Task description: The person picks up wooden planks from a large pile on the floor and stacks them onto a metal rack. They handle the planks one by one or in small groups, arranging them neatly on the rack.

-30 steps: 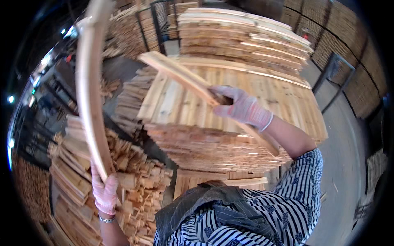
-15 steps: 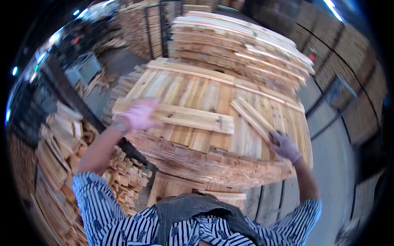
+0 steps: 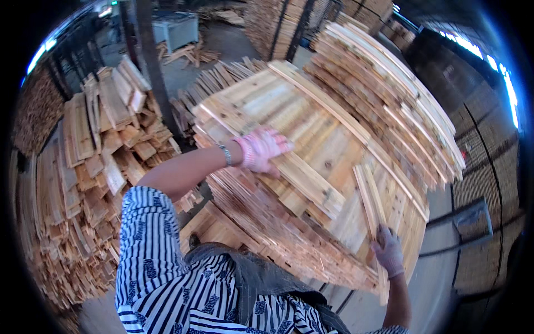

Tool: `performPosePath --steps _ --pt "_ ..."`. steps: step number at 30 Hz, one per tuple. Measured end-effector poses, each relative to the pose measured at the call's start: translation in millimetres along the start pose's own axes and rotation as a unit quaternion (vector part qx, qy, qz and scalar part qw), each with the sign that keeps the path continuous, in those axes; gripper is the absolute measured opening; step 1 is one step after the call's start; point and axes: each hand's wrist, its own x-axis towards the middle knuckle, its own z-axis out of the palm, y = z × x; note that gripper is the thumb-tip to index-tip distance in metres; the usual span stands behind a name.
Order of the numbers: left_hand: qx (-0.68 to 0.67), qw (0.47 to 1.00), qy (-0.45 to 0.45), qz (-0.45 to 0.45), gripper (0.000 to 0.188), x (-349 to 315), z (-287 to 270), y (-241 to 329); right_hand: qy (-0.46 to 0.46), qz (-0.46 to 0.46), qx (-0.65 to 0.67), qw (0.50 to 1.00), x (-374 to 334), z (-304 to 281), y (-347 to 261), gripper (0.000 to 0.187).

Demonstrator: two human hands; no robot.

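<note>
My left hand (image 3: 261, 149), in a pink-and-white glove, lies across a long pale plank (image 3: 311, 181) near the front of a stack of boards (image 3: 311, 125). Its fingers are stretched out over the wood. To the right, my right hand (image 3: 386, 250), in a light glove with dark fingertips, is closed round the near part of a pair of narrow wooden strips (image 3: 368, 192). These strips lie side by side at a slant on the stack, their near end reaching past its front edge. Part of the right fingers' grip is hidden.
A long strip (image 3: 322, 103) runs along the stack's far side. Behind it stands another lumber stack (image 3: 384, 94). A heap of offcuts (image 3: 111, 150) lies at the left beside a dark post (image 3: 153, 67). Strapped wood stacks (image 3: 481, 161) line the right, beyond a metal frame (image 3: 473, 222).
The view has turned, so the stack now slants down to the right. My left hand has slid rightward along the plank. My right hand keeps hold of the strips, which now reach nearer me.
</note>
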Motion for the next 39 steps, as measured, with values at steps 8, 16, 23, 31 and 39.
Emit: performPosePath --steps 8,16,23,31,39 --pt "0.017 0.999 0.0 -0.031 0.088 -1.7 10.0 5.6 -0.079 -0.002 0.062 0.995 -2.1 -43.5 -14.6 0.065" --pt "0.02 0.999 0.032 -0.029 0.094 4.2 17.0 -1.0 -0.155 -0.001 -0.07 0.985 -22.2 -47.0 9.0 0.072" --pt "0.042 0.995 0.086 0.023 0.091 -0.2 34.7 -17.5 -0.132 -0.06 -0.074 0.987 -35.4 -73.1 43.7 0.081" --pt "0.075 0.996 0.032 -0.02 0.083 -6.5 16.2 -3.1 -0.186 -0.093 -0.084 0.974 -5.0 -42.7 31.1 0.079" --pt "-0.188 0.871 0.453 -0.023 0.066 -33.5 55.9 40.0 -0.159 -0.425 0.158 0.877 32.4 -49.9 -209.2 0.063"
